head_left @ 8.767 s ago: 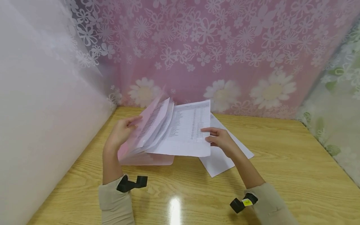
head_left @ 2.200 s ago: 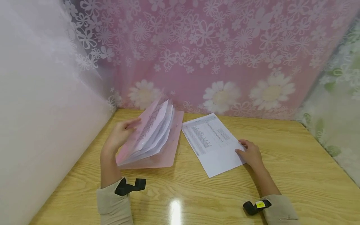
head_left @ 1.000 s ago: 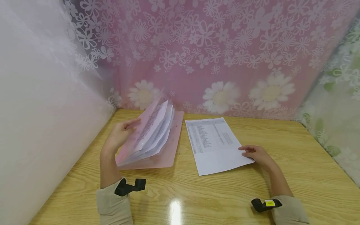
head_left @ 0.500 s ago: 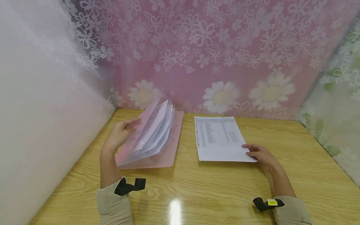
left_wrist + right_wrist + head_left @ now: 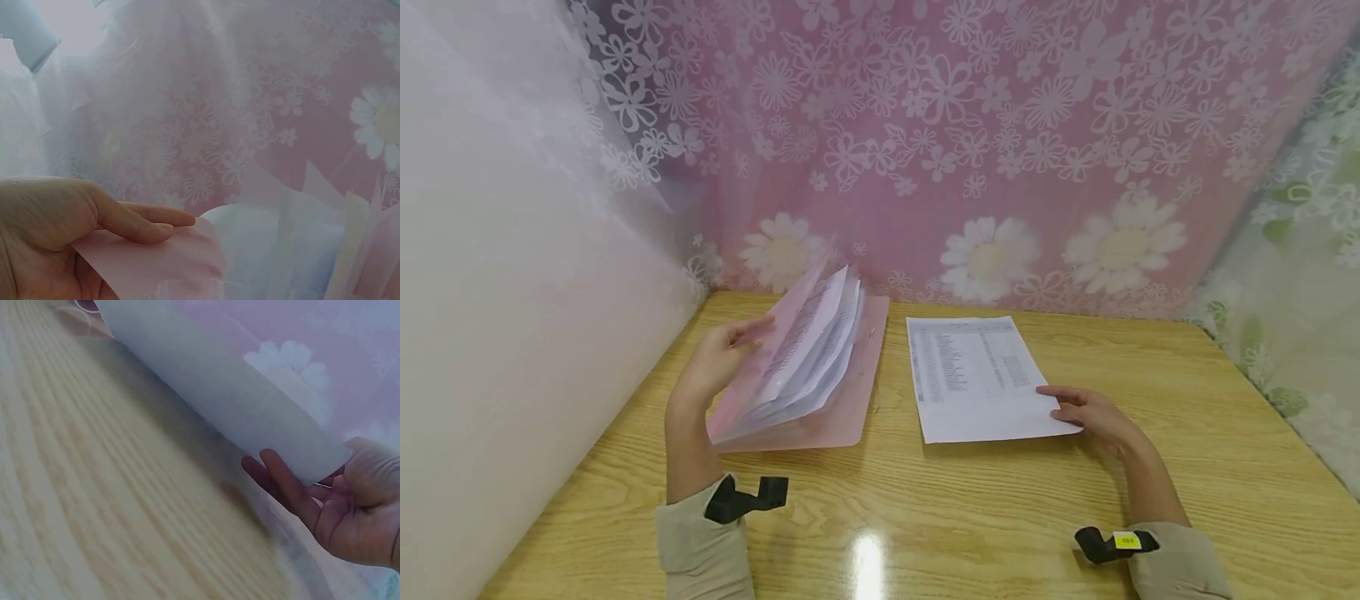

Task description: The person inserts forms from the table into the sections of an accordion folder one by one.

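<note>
At the left of the table stands a pink folder (image 5: 868, 392), its cover tilted up. My left hand (image 5: 718, 362) pinches that cover at its outer edge; in the left wrist view the thumb lies on one side of the pink cover (image 5: 181, 259). Several printed sheets (image 5: 805, 342) in clear sleeves fan out inside the folder. To the right, my right hand (image 5: 1097, 417) holds loose printed paper (image 5: 985, 417) by its lower right corner. The right wrist view shows the paper (image 5: 219, 394) raised above the table, fingers underneath. How many sheets it holds, I cannot tell.
Everything lies on a wood-grain table (image 5: 880, 500). A pale wall (image 5: 535, 275) borders the left side, and a pink flowered curtain (image 5: 910, 150) hangs behind. Another flowered sheet (image 5: 1300, 333) closes off the right.
Earlier my right hand held a sheet by the folder, with another on the table. The paper then lay together, askew; it has turned straighter and just now shifted slightly left. The left hand stayed put.
</note>
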Motion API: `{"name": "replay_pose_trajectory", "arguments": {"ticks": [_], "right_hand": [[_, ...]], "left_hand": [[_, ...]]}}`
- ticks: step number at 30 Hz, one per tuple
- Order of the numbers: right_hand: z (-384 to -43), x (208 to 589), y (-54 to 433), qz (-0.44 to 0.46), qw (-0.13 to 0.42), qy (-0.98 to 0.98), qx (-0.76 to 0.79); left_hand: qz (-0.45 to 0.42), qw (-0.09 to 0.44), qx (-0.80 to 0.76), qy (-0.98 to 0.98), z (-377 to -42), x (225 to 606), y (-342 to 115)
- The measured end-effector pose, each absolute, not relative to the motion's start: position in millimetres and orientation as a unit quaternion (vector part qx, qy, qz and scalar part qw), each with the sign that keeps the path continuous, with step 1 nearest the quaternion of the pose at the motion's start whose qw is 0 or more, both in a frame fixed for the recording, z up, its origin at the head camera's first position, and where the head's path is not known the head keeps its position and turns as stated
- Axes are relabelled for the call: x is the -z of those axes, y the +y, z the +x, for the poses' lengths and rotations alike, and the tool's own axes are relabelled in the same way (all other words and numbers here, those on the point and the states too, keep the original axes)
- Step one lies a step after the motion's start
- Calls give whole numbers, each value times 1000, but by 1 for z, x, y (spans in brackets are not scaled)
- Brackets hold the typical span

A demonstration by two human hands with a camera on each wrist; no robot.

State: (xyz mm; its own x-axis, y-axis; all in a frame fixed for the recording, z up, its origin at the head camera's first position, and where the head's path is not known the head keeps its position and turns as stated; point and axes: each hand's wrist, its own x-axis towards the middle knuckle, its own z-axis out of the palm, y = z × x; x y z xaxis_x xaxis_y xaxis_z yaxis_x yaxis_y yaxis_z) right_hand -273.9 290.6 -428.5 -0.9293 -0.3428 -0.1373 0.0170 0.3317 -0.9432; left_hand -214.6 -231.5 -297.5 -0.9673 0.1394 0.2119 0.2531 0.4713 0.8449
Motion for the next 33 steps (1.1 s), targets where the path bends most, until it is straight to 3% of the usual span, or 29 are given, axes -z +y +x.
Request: {"name": "replay_pose_trajectory", "arguments": {"ticks": [20,33], "right_hand": [[-258,366,255,-122,105,793,588],[-240,347,214,-115,53,802,584]], "left_hand": [[-90,49,509,-855,-214,299,-234],[-84,67,482,-870,-217,299,-232]]}}
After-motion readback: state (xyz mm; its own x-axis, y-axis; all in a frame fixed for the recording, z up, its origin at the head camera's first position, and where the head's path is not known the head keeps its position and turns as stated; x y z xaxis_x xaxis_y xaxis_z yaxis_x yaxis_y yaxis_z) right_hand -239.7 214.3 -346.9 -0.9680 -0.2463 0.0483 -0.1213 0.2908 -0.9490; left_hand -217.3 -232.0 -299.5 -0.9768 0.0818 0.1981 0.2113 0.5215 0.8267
